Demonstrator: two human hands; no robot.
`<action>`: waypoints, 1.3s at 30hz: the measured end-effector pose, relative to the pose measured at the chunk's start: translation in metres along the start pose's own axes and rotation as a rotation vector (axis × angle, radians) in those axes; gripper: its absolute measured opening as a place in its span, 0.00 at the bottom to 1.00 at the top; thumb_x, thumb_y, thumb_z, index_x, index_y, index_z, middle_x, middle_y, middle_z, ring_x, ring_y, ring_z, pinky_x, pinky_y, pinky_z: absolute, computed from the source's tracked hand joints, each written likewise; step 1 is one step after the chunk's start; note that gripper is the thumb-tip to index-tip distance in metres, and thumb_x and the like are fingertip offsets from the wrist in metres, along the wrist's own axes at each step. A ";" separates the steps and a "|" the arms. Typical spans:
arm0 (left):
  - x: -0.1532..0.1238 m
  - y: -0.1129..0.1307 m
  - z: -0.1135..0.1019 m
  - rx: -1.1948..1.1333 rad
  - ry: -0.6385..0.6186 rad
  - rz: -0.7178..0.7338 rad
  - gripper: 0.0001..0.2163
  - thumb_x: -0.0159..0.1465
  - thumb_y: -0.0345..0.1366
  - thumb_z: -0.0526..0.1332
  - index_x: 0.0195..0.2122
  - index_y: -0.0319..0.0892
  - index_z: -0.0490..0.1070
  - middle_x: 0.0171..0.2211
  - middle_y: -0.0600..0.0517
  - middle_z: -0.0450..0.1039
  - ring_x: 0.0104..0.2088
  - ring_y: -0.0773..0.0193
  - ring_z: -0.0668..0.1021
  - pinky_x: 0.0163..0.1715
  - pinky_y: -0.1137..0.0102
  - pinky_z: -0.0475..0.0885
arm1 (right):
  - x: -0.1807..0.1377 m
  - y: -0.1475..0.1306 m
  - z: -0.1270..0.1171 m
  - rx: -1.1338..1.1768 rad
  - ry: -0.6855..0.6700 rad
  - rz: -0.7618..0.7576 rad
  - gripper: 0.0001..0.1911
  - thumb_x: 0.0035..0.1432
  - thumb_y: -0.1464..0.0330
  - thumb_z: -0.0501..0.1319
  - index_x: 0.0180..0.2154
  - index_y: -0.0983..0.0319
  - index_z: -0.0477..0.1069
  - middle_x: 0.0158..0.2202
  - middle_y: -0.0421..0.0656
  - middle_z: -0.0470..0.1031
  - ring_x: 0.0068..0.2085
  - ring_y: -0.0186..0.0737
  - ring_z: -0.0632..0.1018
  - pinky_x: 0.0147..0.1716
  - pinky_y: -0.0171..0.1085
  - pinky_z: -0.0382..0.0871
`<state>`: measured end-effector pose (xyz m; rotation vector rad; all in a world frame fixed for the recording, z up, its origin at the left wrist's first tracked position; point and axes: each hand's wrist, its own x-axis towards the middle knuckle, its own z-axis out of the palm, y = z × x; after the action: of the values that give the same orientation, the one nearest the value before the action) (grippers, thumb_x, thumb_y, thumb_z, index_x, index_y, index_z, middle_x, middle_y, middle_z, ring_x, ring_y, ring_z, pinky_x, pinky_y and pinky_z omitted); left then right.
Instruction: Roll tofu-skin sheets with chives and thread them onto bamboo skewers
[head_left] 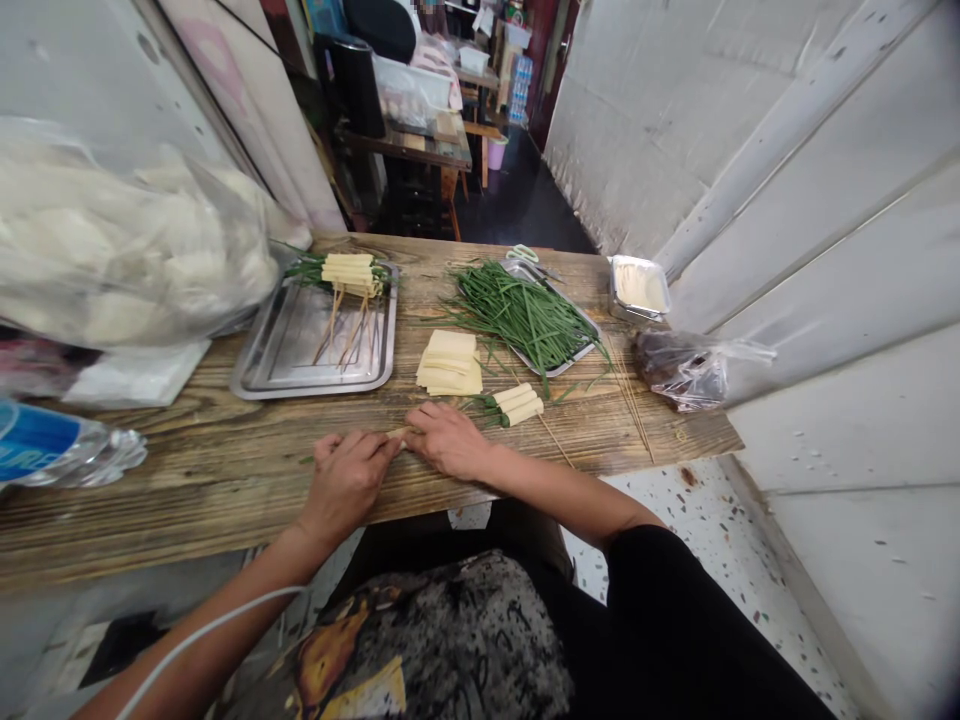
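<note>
Wooden table: left hand and right hand pinch 1 tofu-skin roll between them. Rolling judged underway. Pinning calls for loose skewers, well right of the right hand.

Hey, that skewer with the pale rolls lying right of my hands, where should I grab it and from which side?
Take the bare stick, not the rolls. The rolls sit bunched at its far end, while the thin stick lies free on the table, pointing toward you and rightward. Probably best to come from the near right and pinch it there.
</note>
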<state>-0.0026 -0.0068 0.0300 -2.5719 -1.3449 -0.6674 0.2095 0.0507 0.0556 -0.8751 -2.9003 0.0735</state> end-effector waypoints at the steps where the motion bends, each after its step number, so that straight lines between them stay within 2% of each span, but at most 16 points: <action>1: 0.001 -0.001 0.000 -0.010 -0.014 -0.013 0.12 0.72 0.30 0.55 0.46 0.44 0.80 0.38 0.46 0.82 0.40 0.54 0.78 0.44 0.56 0.60 | -0.002 -0.003 0.001 -0.001 0.014 0.016 0.15 0.79 0.63 0.53 0.45 0.61 0.75 0.46 0.45 0.75 0.50 0.44 0.70 0.47 0.41 0.64; 5: 0.005 -0.003 -0.001 -0.031 -0.059 -0.065 0.13 0.72 0.30 0.55 0.43 0.46 0.80 0.38 0.46 0.81 0.40 0.54 0.77 0.43 0.56 0.60 | -0.007 -0.014 0.006 0.062 0.048 0.063 0.13 0.80 0.67 0.51 0.49 0.62 0.74 0.46 0.45 0.76 0.48 0.41 0.71 0.48 0.40 0.65; 10: 0.001 0.003 -0.001 0.042 -0.039 -0.067 0.13 0.72 0.30 0.55 0.48 0.43 0.79 0.43 0.42 0.82 0.42 0.52 0.78 0.44 0.56 0.61 | -0.004 -0.014 0.004 0.061 0.024 0.038 0.12 0.79 0.69 0.52 0.47 0.62 0.74 0.45 0.46 0.76 0.49 0.43 0.70 0.49 0.41 0.64; 13: -0.006 0.005 -0.001 0.075 0.031 -0.031 0.14 0.73 0.29 0.53 0.53 0.43 0.77 0.46 0.43 0.83 0.45 0.52 0.80 0.46 0.56 0.61 | 0.002 -0.009 -0.001 0.023 -0.004 -0.009 0.13 0.78 0.68 0.53 0.45 0.62 0.75 0.43 0.46 0.76 0.50 0.45 0.69 0.49 0.43 0.64; 17: -0.012 0.000 0.004 0.037 0.082 0.078 0.16 0.73 0.28 0.51 0.53 0.43 0.77 0.47 0.42 0.84 0.51 0.51 0.81 0.49 0.56 0.63 | 0.008 0.000 -0.005 0.021 -0.029 -0.053 0.13 0.77 0.68 0.54 0.45 0.64 0.76 0.43 0.47 0.76 0.50 0.47 0.69 0.49 0.45 0.64; 26: 0.001 -0.014 0.010 0.081 0.014 0.096 0.15 0.73 0.29 0.52 0.50 0.42 0.78 0.45 0.42 0.84 0.46 0.53 0.81 0.49 0.57 0.65 | 0.018 0.008 -0.006 0.052 -0.028 -0.029 0.13 0.77 0.67 0.54 0.48 0.64 0.77 0.46 0.49 0.77 0.51 0.47 0.71 0.50 0.45 0.66; 28: 0.005 -0.016 0.010 0.045 -0.008 0.083 0.15 0.74 0.30 0.52 0.50 0.41 0.78 0.44 0.42 0.84 0.45 0.52 0.80 0.46 0.57 0.66 | 0.008 0.012 -0.013 0.067 0.028 0.065 0.13 0.77 0.66 0.55 0.54 0.63 0.75 0.50 0.50 0.77 0.51 0.47 0.71 0.51 0.45 0.67; 31: 0.009 -0.018 0.010 -0.002 -0.010 0.038 0.14 0.76 0.34 0.53 0.50 0.41 0.79 0.44 0.43 0.84 0.44 0.53 0.80 0.42 0.59 0.68 | -0.033 0.021 -0.026 0.073 0.163 0.424 0.17 0.76 0.66 0.56 0.61 0.63 0.72 0.54 0.51 0.77 0.51 0.48 0.73 0.52 0.44 0.68; 34: 0.013 -0.021 0.012 -0.035 0.026 0.032 0.14 0.77 0.39 0.54 0.47 0.41 0.79 0.42 0.44 0.83 0.42 0.54 0.79 0.40 0.61 0.69 | -0.095 0.028 -0.033 0.020 0.184 0.807 0.12 0.74 0.67 0.58 0.50 0.65 0.78 0.47 0.53 0.78 0.48 0.49 0.74 0.50 0.44 0.68; 37: 0.016 -0.025 0.014 -0.075 0.030 0.031 0.15 0.77 0.39 0.53 0.45 0.41 0.79 0.40 0.45 0.82 0.40 0.55 0.78 0.40 0.61 0.70 | -0.145 0.030 -0.028 -0.040 0.145 0.990 0.09 0.70 0.67 0.62 0.46 0.64 0.79 0.45 0.54 0.78 0.47 0.51 0.76 0.49 0.45 0.69; 39: 0.016 -0.027 0.016 -0.103 0.014 0.029 0.14 0.77 0.39 0.53 0.44 0.42 0.79 0.40 0.45 0.82 0.39 0.55 0.77 0.41 0.62 0.70 | -0.160 0.030 -0.021 -0.019 0.122 1.044 0.07 0.70 0.69 0.61 0.44 0.63 0.79 0.44 0.53 0.79 0.46 0.50 0.77 0.47 0.43 0.70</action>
<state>-0.0114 0.0264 0.0219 -2.6552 -1.2994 -0.7676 0.3611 -0.0126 0.0593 -2.1646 -2.0225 0.0689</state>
